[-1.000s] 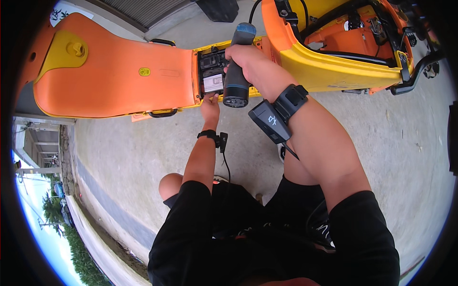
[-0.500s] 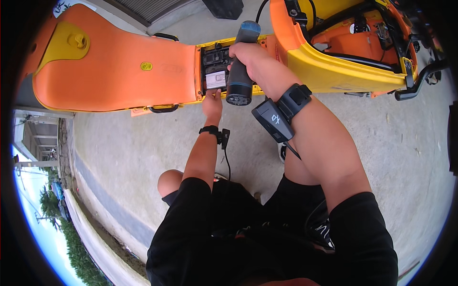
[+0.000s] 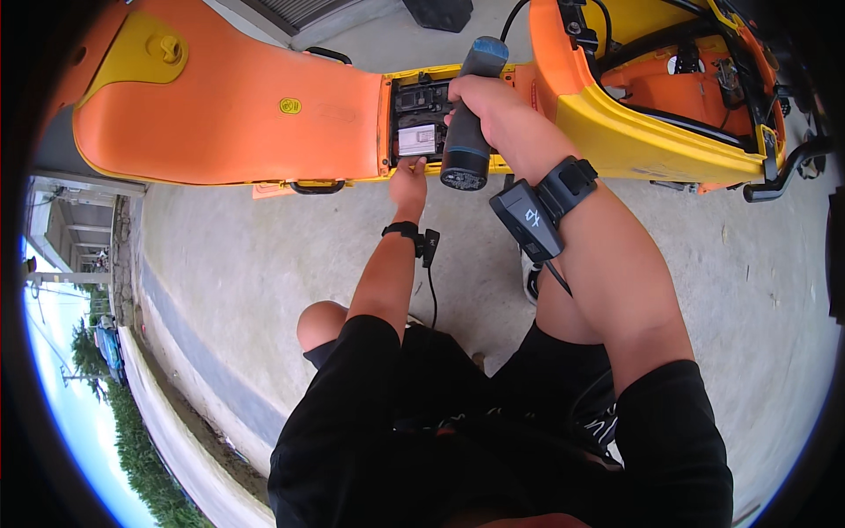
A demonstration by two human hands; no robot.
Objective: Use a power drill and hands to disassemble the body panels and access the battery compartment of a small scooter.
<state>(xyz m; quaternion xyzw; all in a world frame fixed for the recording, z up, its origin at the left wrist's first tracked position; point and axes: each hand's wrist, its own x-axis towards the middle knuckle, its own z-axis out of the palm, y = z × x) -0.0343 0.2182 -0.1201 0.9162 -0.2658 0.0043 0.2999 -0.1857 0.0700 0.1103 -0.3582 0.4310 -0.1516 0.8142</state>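
Observation:
In my right hand is a thick dark cylindrical tool with blue bands; its exact kind does not show. It slants over the right part of an open compartment in the orange and yellow scooter, hiding what lies beneath. At the compartment's near edge my left hand has its fingers curled, the tips right by a silver metal box. Whether they pinch something small there cannot be made out. Black parts sit behind the box.
The orange seat stretches to the left of the compartment. At the right, the yellow body panel surrounds an open cavity with a black frame. A black handle bar sticks out at the far right. Concrete ground lies below.
The whole scene has shifted right and slightly up in the picture. Both hands keep about the same places on the tool and beside the silver box.

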